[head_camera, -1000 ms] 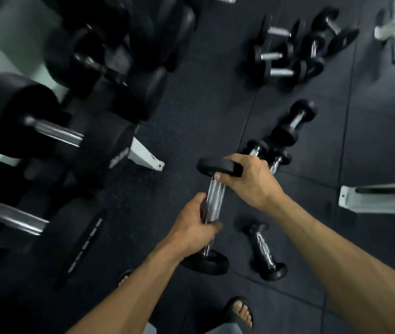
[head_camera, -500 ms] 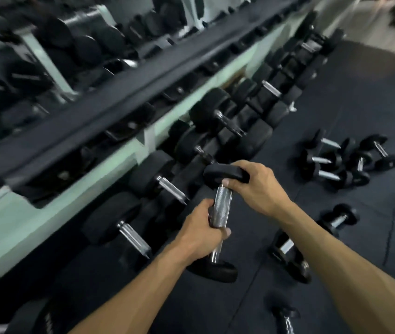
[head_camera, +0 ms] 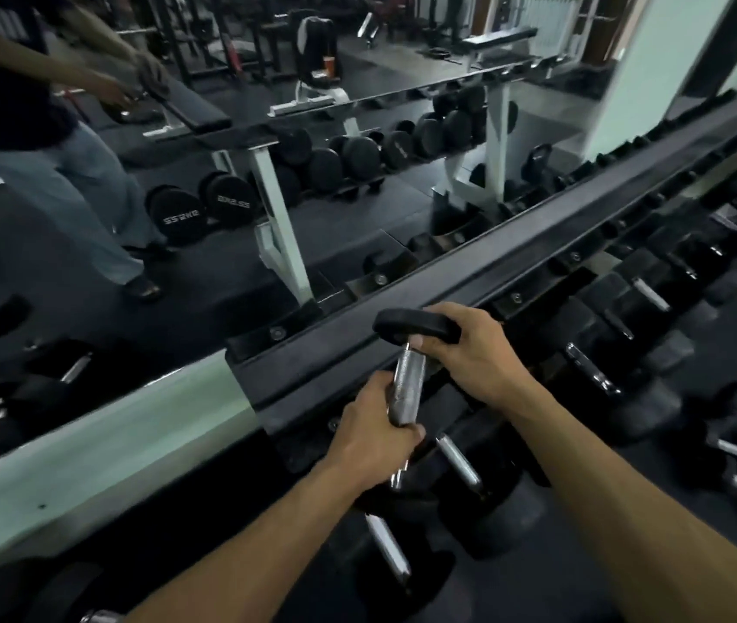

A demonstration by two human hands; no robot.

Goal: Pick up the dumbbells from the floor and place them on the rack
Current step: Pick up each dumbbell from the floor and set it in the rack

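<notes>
Lifting my gaze from the floor, I now face the long black rack. My left hand wraps the black-headed chrome-handled dumbbell; my right hand grips its top head, just before the rail. Placing comes next.

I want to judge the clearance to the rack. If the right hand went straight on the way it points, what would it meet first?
Most likely the black top rail of the rack, just beyond the right hand holding the dumbbell by its upper head; depth is unclear from one view.
</notes>
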